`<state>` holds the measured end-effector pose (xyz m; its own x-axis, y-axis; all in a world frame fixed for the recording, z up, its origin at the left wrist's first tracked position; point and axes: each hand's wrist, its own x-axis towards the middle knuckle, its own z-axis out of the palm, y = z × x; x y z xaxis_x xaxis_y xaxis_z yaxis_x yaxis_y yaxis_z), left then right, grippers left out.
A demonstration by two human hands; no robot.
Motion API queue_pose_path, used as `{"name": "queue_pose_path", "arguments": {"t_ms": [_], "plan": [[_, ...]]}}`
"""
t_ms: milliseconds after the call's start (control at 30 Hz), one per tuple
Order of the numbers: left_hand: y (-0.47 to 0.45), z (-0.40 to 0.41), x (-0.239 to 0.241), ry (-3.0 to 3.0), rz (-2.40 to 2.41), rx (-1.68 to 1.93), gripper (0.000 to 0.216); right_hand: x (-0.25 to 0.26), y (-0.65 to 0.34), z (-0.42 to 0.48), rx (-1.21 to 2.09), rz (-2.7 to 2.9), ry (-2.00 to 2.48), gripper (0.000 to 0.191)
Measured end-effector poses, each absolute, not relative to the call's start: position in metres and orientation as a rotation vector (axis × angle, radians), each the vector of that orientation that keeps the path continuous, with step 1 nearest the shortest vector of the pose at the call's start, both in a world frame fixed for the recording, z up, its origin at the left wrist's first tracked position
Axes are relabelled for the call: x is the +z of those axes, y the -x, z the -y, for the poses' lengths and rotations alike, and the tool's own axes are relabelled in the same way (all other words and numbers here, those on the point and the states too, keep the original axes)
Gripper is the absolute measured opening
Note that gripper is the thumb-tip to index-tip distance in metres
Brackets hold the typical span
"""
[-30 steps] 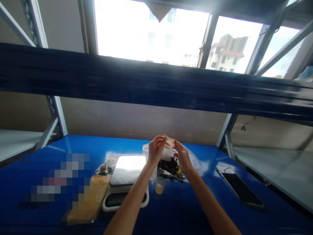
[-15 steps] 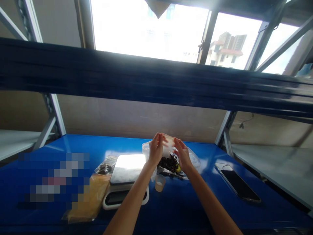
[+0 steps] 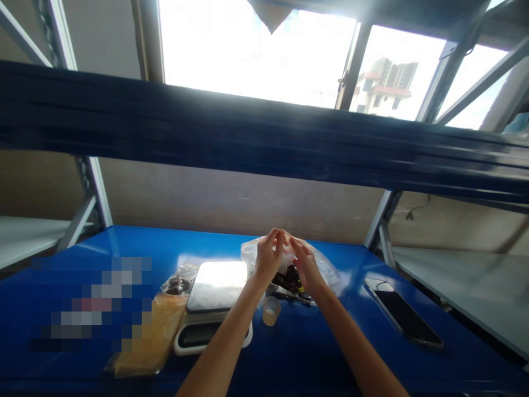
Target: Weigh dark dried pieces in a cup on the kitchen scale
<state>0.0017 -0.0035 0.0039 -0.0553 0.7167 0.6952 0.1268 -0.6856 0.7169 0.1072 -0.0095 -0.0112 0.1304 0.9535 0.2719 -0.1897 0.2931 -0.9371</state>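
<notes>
My left hand (image 3: 268, 257) and my right hand (image 3: 307, 266) are raised close together above the blue table. Between their pinched fingers is a small clear plastic bag (image 3: 288, 257), its upper edge at the fingertips. Just beneath lies a larger clear bag (image 3: 327, 271) with small dark pieces (image 3: 294, 277) in it, some with yellow parts; my hands hide part of it. A small translucent cup (image 3: 271, 312) stands on the near side of that bag. To the left, partly behind my left forearm, sits a white kitchen scale (image 3: 217, 286) with a bare weighing plate.
Left of the scale lie a bag of yellowish-brown stuff (image 3: 151, 339) and a clear bag with dark contents (image 3: 181, 282). A phone (image 3: 403, 311) rests on the right. A dark blue shelf beam (image 3: 256, 138) crosses above the table (image 3: 322, 353); the far left is blurred out.
My hands have drawn closer together, the left moving right. The small bag, spread between them before, now shows less. The view has shifted slightly.
</notes>
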Motion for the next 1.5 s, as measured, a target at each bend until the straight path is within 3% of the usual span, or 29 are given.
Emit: {"name": "queue_pose_path", "arguments": {"t_ms": [600, 1300, 1500], "plan": [[0.001, 0.006, 0.008, -1.736, -0.858, 1.808, 0.016, -0.009, -0.11, 0.007, 1.007, 1.044, 0.871, 0.039], [0.001, -0.006, 0.005, -1.55, -0.881, 1.844, 0.014, -0.012, -0.115, 0.0, 1.045, 0.88, 0.823, 0.035], [0.001, -0.002, 0.006, -1.568, -0.839, 1.807, 0.017, -0.017, -0.119, -0.005, 0.979, 0.943, 0.867, 0.041]]}}
